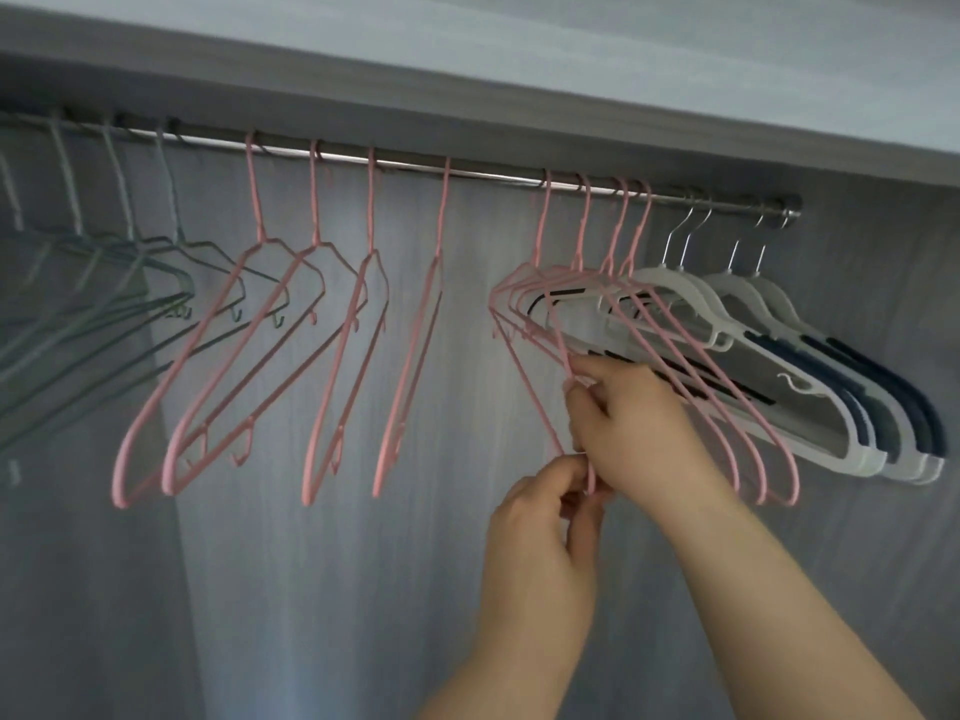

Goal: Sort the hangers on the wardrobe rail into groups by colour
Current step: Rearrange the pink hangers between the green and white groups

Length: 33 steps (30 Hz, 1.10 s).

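While both hands work at the tangle of pink hangers (644, 324) bunched toward the rail's right end, the sort looks close to done: grey-green hangers (104, 283) hang at far left, four loose pink hangers (332, 324) spread mid-rail (493, 175), and white hangers (810, 387) w/ dark grip strips sit at far right. The right hand (628, 418) has its fingers (584, 394) pinched narrow on the lower wires of the bunch, the left hand (540, 532) pinches the bottom corner of the foremost pink hanger (524, 366), just below the right.

Risk, as a judgement: the four bunched pinks overlap each other and lie across the front of the white set, so a pull on one could drag its neighbours along the rail or snag a small lower hook on another wire. A hard tug at the bottom corner could also swing the top hook off the rail & drop the hanger. The frame is a bit soft near the hands, so exactly which wires are gripped can't be told.

Containers: none in view, only the wardrobe's back panel (457, 563) and the shelf (519, 54) above the rail; no clothes on any hanger.
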Each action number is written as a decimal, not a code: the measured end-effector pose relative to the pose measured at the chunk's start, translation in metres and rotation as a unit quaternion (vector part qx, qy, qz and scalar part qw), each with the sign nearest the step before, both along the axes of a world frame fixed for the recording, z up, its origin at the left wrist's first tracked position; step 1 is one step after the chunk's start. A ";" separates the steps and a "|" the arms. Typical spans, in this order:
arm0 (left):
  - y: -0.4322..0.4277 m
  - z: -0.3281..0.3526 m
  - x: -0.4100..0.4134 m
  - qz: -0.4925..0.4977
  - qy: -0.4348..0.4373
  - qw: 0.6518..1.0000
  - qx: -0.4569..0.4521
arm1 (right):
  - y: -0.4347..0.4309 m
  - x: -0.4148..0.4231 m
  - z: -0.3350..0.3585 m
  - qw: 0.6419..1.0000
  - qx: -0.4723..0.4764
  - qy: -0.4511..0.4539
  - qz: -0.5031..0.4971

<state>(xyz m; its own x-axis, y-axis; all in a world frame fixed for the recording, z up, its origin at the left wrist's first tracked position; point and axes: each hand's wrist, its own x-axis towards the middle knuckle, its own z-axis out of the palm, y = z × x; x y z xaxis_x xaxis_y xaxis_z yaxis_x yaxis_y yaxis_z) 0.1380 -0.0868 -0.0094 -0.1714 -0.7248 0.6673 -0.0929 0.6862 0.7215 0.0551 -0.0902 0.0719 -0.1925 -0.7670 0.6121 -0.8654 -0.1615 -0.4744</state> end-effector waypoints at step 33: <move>-0.004 -0.006 -0.025 -0.027 -0.043 0.999 0.020 | 0.021 -0.027 -0.029 0.942 -0.026 -0.331 0.055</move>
